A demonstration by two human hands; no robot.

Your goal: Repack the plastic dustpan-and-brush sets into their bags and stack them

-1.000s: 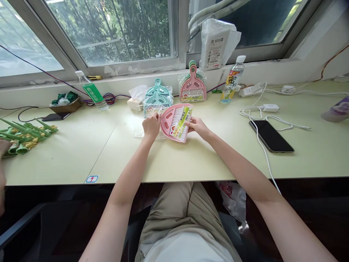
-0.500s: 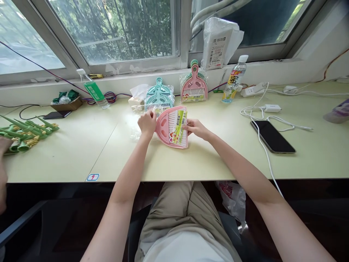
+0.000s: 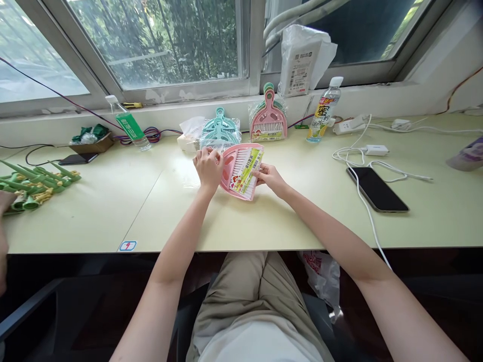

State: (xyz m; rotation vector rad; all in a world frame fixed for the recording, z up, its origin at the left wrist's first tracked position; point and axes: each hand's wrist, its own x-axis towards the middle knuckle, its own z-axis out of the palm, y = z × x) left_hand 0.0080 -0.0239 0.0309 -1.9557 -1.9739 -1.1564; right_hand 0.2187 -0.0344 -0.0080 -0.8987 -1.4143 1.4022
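Between my hands, above the table, is a pink dustpan and brush set (image 3: 241, 172) with a yellow-green label, its wide edge to the right. My right hand (image 3: 272, 179) pinches that wide edge, thumb over the label. At the narrow end, my left hand (image 3: 209, 168) is closed with curled fingers, covering the handle. Clear plastic shows faintly near the left hand. Just behind lie blue dustpan sets (image 3: 219, 131) in clear wrapping. Farther back, a pink dustpan set (image 3: 268, 123) leans on the wall with green ones behind it.
A green-labelled bottle (image 3: 130, 125) stands left, a drink bottle (image 3: 325, 110) back right. On the right lie a phone (image 3: 377, 188) and white cables (image 3: 362, 193). Another person's hand (image 3: 5, 201) is beside green stalk-like pieces (image 3: 37, 183) at far left. The table's front edge runs below my forearms.
The pink dustpan set has tilted, its right edge now slanting. My left hand has shifted slightly right and turned, its fingers now over the narrow end. The right hand keeps its pinch.
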